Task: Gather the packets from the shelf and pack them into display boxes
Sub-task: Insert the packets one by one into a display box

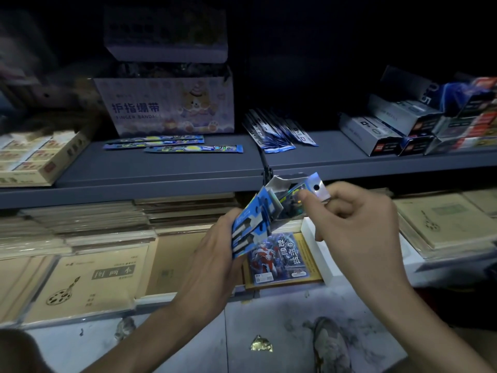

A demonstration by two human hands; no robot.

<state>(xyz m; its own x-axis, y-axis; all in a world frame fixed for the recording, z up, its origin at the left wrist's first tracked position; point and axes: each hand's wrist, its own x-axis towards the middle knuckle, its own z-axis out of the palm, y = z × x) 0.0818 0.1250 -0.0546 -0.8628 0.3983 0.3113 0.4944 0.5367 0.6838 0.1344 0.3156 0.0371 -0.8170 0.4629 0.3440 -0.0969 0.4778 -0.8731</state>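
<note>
blue packets (pixel 248 232) sit fanned in the left hand (pixel 212 254), fingers curled round the bundle, held just in front of the shelf edge. the right hand (pixel 357 219) pinches a single packet (pixel 309 191) near its silver hang-tab end, thumb on top. its other end points into a small open box (pixel 278 184) with a raised flap, between the two hands. cannot tell which hand supports that box.

step in hand, as i read it: packing, feeding gathered packets into a display box one at a time. gathering looks unfinished. a loose heap of packets (pixel 277 130) lies on the shelf (pixel 161 168) above the hands, and three long packets (pixel 174 144) lie flat in front of the finger bandage box (pixel 166 106).

next move probably calls for sliding the pinched packet straight down into the opening, flap kept clear, then peeling another off the fan. the glossy film may slip, and the thin card box may tip if it is pushed sideways.

around: stacked grey boxes (pixel 390 130) at the shelf's right, a tan carton (pixel 40 157) at its left, notebooks (pixel 88 278) on the lower shelf. a card pack (pixel 279 254) lies under the hands, with a white box (pixel 320 251) just beside it. a gold wrapper (pixel 261 343) lies on the floor.
</note>
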